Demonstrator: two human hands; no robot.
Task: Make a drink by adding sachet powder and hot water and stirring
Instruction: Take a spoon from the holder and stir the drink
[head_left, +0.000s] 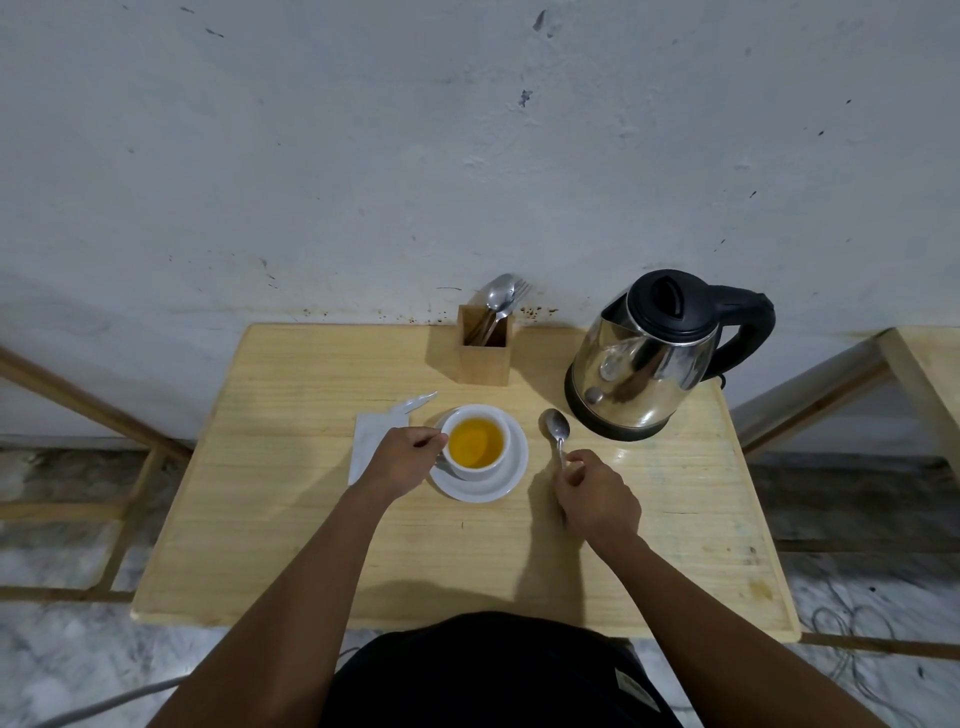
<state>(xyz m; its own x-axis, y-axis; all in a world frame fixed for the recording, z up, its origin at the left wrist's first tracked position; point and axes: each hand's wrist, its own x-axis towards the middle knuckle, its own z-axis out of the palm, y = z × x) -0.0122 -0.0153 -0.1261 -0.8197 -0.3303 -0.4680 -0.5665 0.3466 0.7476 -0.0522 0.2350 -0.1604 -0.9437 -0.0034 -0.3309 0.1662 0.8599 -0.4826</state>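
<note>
Wooden table (291, 519) holds a white cup (476, 441) of orange drink on a saucer (511, 480). Left hand (402, 460) grips the cup's left side; right hand (595, 496) pinches a spoon (557, 431) near the kettle (649, 358).

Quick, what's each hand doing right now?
Left hand: closed on the cup, at its side.
Right hand: closed, holding the spoon.

Wall (467, 156): I see pale, scuffed plaster with dark specks, right behind the table.
Table (322, 519): light wood, set against the wall.
Floor (78, 665): grey marbled, under the table.
Frame (78, 405): wooden, left of the table.
</note>
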